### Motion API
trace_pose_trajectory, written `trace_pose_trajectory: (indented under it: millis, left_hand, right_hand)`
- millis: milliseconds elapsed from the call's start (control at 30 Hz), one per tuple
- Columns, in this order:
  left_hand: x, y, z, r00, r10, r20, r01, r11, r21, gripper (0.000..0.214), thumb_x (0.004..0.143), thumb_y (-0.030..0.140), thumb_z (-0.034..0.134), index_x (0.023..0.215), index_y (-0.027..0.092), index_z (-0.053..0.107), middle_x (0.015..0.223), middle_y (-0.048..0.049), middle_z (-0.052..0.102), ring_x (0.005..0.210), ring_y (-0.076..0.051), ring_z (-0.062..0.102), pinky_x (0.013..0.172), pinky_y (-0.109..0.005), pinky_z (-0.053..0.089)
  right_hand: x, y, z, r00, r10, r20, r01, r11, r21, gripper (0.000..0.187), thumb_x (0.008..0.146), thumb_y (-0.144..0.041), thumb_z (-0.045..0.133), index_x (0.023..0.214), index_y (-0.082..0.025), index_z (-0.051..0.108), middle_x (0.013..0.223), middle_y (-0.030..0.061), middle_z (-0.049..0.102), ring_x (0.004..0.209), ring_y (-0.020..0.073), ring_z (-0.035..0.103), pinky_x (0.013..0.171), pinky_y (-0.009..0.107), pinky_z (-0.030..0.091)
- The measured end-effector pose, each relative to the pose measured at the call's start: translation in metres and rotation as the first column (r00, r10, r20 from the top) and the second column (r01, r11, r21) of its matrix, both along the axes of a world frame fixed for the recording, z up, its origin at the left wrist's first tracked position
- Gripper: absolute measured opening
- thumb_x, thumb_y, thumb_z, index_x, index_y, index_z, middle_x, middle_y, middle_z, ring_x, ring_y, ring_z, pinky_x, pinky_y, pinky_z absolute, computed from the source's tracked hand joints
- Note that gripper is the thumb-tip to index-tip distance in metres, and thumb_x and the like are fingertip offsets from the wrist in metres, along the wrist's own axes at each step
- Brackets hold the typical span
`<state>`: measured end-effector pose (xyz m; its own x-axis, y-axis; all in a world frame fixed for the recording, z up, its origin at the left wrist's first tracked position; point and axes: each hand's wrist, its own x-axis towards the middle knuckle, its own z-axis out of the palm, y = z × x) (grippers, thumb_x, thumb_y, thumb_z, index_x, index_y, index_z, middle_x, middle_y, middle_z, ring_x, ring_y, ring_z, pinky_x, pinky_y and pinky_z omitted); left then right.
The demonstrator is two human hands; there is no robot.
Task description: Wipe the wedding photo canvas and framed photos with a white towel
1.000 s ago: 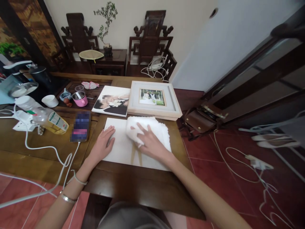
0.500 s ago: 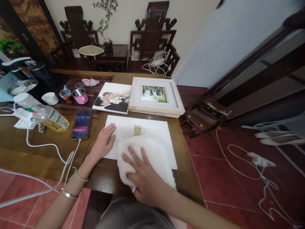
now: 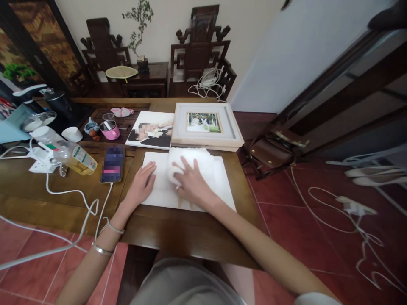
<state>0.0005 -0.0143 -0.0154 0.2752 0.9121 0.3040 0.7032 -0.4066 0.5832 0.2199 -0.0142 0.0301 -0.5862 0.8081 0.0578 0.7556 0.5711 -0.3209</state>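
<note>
A white board [image 3: 159, 192] lies flat on the wooden table near its front edge. On its left part rests my left hand [image 3: 143, 183], palm down with fingers stretched out. My right hand [image 3: 192, 183] lies spread on a fluffy white cloth [image 3: 199, 153], pressing it against the board's upper half. The fingers are apart on top of the cloth, not wrapped round it. Tan strips [image 3: 180, 202] on the board show just below the right hand; the rest of them is hidden.
Behind the board are a photo print [image 3: 151, 131] and a framed photo [image 3: 206, 123]. To the left lie a phone [image 3: 112, 164] on a cable, a bottle of yellow liquid [image 3: 74, 156], a power strip [image 3: 43, 160] and a pink cup [image 3: 110, 130]. A brown bag [image 3: 270, 152] stands right.
My right hand and the cloth have slid away from me, up the board, uncovering its front edge and covering the tan piece's upper end. The left hand stays in place on the board.
</note>
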Motion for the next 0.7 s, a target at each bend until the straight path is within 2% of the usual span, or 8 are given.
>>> trace_pose_trajectory:
  millis: [167, 267, 367, 533, 633, 700]
  left_hand:
    - [0.0, 0.002, 0.0, 1.0, 0.003, -0.009, -0.003, 1.0, -0.008, 0.036, 0.096, 0.028, 0.039, 0.127, 0.019, 0.056, 0.139, -0.0122, 0.054, 0.135, -0.023, 0.044, 0.114, -0.05, 0.031]
    - [0.0, 0.003, 0.001, 1.0, 0.0, -0.016, -0.001, 1.0, -0.013, 0.037, 0.096, 0.027, 0.039, 0.127, 0.018, 0.056, 0.14, -0.0129, 0.053, 0.135, -0.023, 0.044, 0.114, -0.051, 0.031]
    - [-0.001, 0.004, 0.0, 1.0, -0.008, -0.007, 0.008, 1.0, 0.001, 0.037, 0.095, 0.025, 0.039, 0.126, 0.018, 0.057, 0.139, -0.0126, 0.054, 0.135, -0.023, 0.044, 0.114, -0.051, 0.032]
    - [-0.002, 0.005, -0.001, 1.0, -0.022, -0.006, 0.022, 0.999, 0.023, 0.038, 0.094, 0.023, 0.039, 0.126, 0.016, 0.057, 0.139, -0.0137, 0.054, 0.135, -0.024, 0.044, 0.114, -0.051, 0.032]
    - [-0.003, 0.005, -0.003, 1.0, -0.025, -0.017, 0.025, 0.999, 0.028, 0.038, 0.093, 0.022, 0.039, 0.126, 0.015, 0.057, 0.139, -0.0145, 0.053, 0.135, -0.024, 0.044, 0.114, -0.051, 0.032]
    - [-0.003, 0.006, -0.004, 1.0, -0.023, -0.01, 0.024, 0.999, 0.029, 0.038, 0.093, 0.021, 0.04, 0.127, 0.016, 0.057, 0.139, -0.0137, 0.054, 0.134, -0.024, 0.044, 0.113, -0.051, 0.032]
  right_hand:
    - [-0.005, -0.075, 0.005, 0.972, 0.233, -0.024, -0.234, 0.968, -0.089, 0.028, 0.071, -0.02, 0.059, 0.097, -0.017, 0.069, 0.151, 0.0128, 0.038, 0.144, 0.0421, 0.007, 0.11, 0.072, 0.001]
    - [0.007, -0.09, 0.008, 0.954, 0.287, -0.085, -0.295, 0.949, -0.113, 0.027, 0.071, -0.018, 0.057, 0.095, -0.019, 0.069, 0.149, 0.0091, 0.042, 0.145, 0.0359, 0.012, 0.113, 0.067, 0.003]
    - [0.022, -0.07, 0.008, 0.966, 0.232, -0.117, -0.242, 0.967, -0.083, 0.027, 0.074, -0.012, 0.051, 0.096, -0.018, 0.067, 0.143, 0.0101, 0.05, 0.143, 0.0278, 0.023, 0.117, 0.057, 0.011]
    - [0.026, -0.001, 0.001, 0.996, 0.018, -0.089, -0.02, 1.0, -0.022, 0.026, 0.084, -0.016, 0.046, 0.102, -0.016, 0.063, 0.138, 0.0134, 0.054, 0.141, 0.0262, 0.029, 0.116, 0.054, 0.018]
    - [0.014, 0.022, 0.001, 0.993, -0.092, -0.073, 0.091, 0.996, -0.014, 0.027, 0.086, -0.017, 0.043, 0.105, -0.013, 0.062, 0.139, 0.0174, 0.052, 0.141, 0.03, 0.029, 0.113, 0.058, 0.02]
    - [0.003, 0.017, 0.002, 0.993, -0.1, -0.056, 0.1, 0.995, -0.005, 0.028, 0.083, -0.016, 0.046, 0.105, -0.011, 0.063, 0.139, 0.0195, 0.051, 0.141, 0.0353, 0.025, 0.111, 0.065, 0.017]
